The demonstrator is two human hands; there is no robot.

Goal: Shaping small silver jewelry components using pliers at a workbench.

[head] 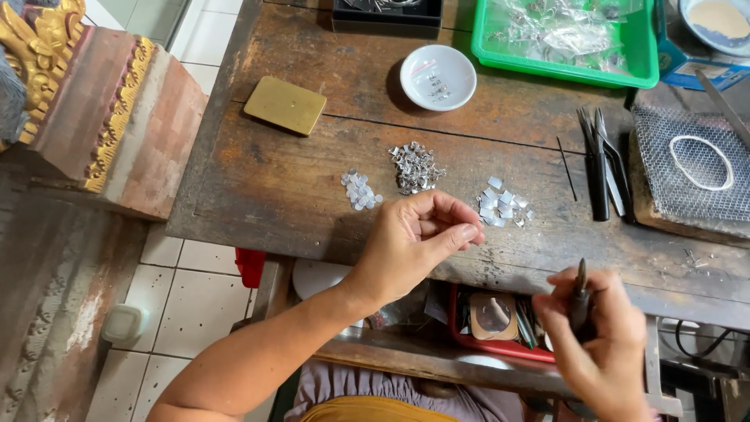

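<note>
While three piles of silver bits [416,167] lie on one bench [258,187], left hand [414,238] fingers pinched, contents unclear, right hand [598,336] gripping one tool [580,301]

Green tray [642,62] cut by top edge; bag contents blurred (too small to identify).
</note>
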